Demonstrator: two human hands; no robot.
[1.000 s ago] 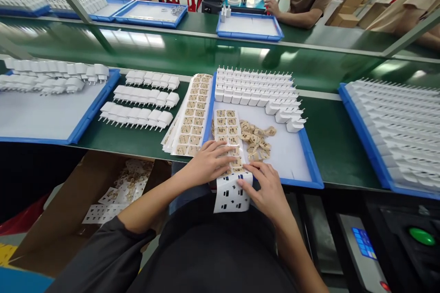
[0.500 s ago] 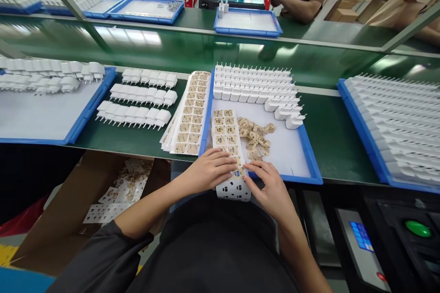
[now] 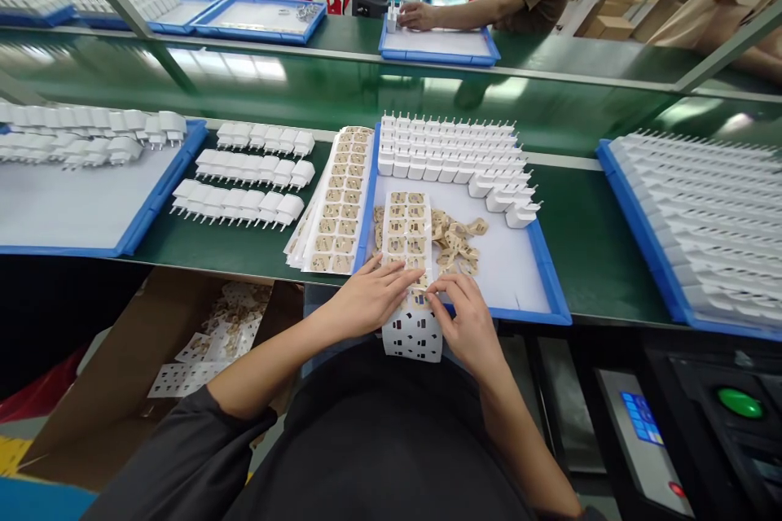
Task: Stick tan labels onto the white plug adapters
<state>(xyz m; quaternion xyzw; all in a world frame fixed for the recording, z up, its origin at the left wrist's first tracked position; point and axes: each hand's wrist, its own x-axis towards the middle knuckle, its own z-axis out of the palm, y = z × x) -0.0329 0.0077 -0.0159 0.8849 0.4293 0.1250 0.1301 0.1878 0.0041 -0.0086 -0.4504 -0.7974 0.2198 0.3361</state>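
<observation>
Lying over the near edge of the blue tray, the sticker sheet is pressed flat by the left hand, its fingers spread on the sheet's left side. The right hand is pinched on a sticker at the sheet's lower part, where the emptied backing hangs over the tray's edge. Loose tan stickers are piled just beside the sheet, with rows of white plugs behind. A stack of sheets lies left of the tray.

One head-worn camera looks forward and down, close over the near edge of the green bench.
</observation>
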